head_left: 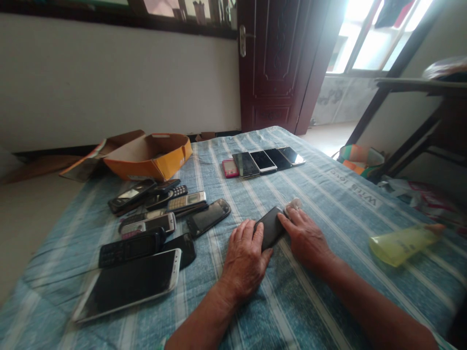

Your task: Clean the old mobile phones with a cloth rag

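Note:
A black phone [270, 226] lies on the blue striped cloth [310, 291] in front of me. My left hand [245, 257] rests on the cloth with its fingers curled round the phone's near left edge, holding it down. My right hand [305, 237] lies at the phone's right side, fingers pressed together on a small white wad of cloth or tissue [293, 205] at the phone's far corner.
A heap of several old phones [160, 214] and a large white-edged smartphone [129, 283] lie at left. A row of several phones [264, 162] sits farther back. An open orange cardboard box [153, 155] stands at back left. A yellow-green bottle [401, 243] lies on its side at right.

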The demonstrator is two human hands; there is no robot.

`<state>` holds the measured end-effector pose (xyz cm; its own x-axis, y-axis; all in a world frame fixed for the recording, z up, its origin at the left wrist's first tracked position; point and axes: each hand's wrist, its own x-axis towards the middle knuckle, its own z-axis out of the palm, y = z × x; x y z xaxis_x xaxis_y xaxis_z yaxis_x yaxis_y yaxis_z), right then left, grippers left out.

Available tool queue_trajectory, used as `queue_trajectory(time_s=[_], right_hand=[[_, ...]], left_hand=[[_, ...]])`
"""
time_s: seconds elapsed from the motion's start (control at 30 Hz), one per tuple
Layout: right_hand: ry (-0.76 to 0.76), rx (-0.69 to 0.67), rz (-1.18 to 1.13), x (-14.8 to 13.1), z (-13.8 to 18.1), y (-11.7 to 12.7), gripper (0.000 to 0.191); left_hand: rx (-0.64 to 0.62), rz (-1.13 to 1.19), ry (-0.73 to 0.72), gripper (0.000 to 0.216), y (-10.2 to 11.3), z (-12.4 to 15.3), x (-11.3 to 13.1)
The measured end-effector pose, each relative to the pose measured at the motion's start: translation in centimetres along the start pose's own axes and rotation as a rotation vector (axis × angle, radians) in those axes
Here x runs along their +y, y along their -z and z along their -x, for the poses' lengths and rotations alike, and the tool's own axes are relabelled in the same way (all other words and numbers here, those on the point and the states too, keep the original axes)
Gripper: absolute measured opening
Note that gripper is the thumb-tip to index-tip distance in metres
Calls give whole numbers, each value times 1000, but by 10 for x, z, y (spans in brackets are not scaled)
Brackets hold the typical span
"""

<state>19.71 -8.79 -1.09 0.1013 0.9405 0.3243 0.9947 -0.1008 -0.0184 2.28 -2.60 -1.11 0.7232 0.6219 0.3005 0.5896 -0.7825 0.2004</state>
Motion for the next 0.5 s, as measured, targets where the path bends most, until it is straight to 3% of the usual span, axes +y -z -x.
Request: queue_trajectory(time_s=[0.5], right_hand=[[-26, 5, -18, 0, -1, 1, 48]], left_hand=[[39, 23, -22, 53, 0, 1, -2]])
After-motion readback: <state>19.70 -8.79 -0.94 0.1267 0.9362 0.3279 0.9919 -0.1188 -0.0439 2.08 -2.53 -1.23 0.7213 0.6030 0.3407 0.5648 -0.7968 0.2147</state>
